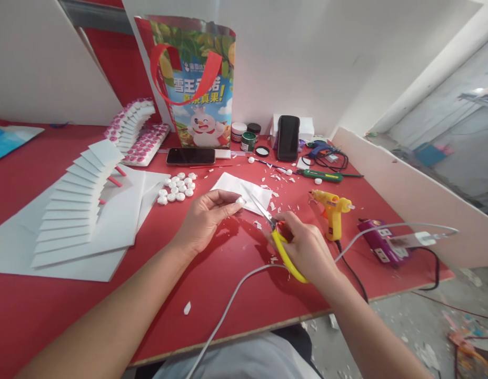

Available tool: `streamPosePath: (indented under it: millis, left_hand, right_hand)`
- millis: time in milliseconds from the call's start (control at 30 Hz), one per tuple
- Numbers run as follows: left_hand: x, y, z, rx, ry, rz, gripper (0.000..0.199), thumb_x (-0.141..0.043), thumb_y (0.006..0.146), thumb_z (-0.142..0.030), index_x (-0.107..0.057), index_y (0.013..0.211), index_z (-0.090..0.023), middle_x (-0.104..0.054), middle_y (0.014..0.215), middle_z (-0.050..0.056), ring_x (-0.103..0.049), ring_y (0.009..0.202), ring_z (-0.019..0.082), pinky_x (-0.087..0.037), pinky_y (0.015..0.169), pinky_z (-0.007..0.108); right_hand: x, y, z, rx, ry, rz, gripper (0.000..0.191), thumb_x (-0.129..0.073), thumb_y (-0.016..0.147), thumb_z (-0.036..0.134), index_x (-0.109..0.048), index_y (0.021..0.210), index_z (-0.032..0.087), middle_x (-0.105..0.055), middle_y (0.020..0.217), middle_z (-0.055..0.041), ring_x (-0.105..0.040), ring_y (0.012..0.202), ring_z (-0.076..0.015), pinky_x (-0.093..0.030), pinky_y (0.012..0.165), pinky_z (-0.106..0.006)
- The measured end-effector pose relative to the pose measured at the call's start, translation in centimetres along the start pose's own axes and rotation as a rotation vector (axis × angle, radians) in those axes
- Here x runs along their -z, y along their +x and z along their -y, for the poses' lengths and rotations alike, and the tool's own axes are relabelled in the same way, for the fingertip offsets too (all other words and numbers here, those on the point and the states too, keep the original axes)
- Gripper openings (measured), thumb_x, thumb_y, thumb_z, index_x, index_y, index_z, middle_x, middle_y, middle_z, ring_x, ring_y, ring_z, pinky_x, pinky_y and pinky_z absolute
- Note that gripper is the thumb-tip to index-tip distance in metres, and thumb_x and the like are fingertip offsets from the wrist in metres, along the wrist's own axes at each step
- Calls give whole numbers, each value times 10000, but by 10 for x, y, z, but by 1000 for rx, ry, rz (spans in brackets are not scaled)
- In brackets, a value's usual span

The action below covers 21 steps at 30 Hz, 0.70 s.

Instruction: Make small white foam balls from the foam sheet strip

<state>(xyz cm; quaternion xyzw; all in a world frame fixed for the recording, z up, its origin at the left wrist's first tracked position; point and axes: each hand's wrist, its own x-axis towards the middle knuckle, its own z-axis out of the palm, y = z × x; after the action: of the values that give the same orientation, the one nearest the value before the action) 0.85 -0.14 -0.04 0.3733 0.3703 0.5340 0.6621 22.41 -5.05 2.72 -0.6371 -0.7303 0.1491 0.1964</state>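
Pinched between the thumb and fingers of my left hand (206,216) is a small white piece (240,201), like the rosettes nearby. My right hand (307,245) grips yellow-handled scissors (283,247), their blades parted and pointing up-left, close to the white piece. Beneath the blades lies a white sheet (228,184) on the red table (165,310). A cluster of small white rosettes (180,185) sits left of my left hand. White scraps (275,184) are scattered beyond and beside the scissors.
A stepped white foam piece (70,210) rests on white boards (129,221) at left. A yellow glue gun (332,210), a purple box (381,242) and a green tool (322,175) lie right. A bag (204,84), a phone (190,156) and paint jars (248,141) stand behind. A pale cable (236,295) crosses the front.
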Motion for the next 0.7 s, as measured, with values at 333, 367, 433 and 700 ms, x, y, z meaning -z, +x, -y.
streamPosePath:
  millis: [333, 367, 433, 700]
  left_hand:
    - [3, 0, -7, 138, -233, 112, 276, -905, 683, -196, -811, 941, -166, -769, 884, 54, -709, 766, 113, -586, 756, 199]
    - [3, 0, -6, 150, -255, 123, 280, -913, 674, -200, -809, 930, -156, -763, 870, 55, -701, 748, 104, -583, 736, 182]
    - [5, 1, -7, 163, -294, 143, 276, -916, 675, -210, -801, 915, -133, -747, 843, 57, -680, 714, 87, -575, 702, 156]
    - [6, 1, -7, 179, -326, 132, 256, -875, 699, -137, -793, 941, -144, -759, 922, 73, -705, 761, 100, -591, 738, 163]
  right_hand:
    - [7, 20, -4, -265, -274, 32, 284, -620, 897, 411, -659, 1073, 191, -651, 639, -40, -629, 649, -246, -319, 572, -283]
    - [6, 21, -4, -270, -295, 36, 283, -614, 903, 406, -660, 1077, 187, -658, 650, -51, -637, 662, -254, -312, 572, -286]
    - [2, 24, -5, -278, -313, 36, 304, -600, 918, 434, -663, 1080, 184, -675, 680, -73, -647, 679, -265, -302, 569, -290]
    - [1, 22, -11, -214, -39, -33, 452, -610, 859, 631, -618, 1046, 220, -616, 612, 6, -595, 584, -209, -355, 552, -267]
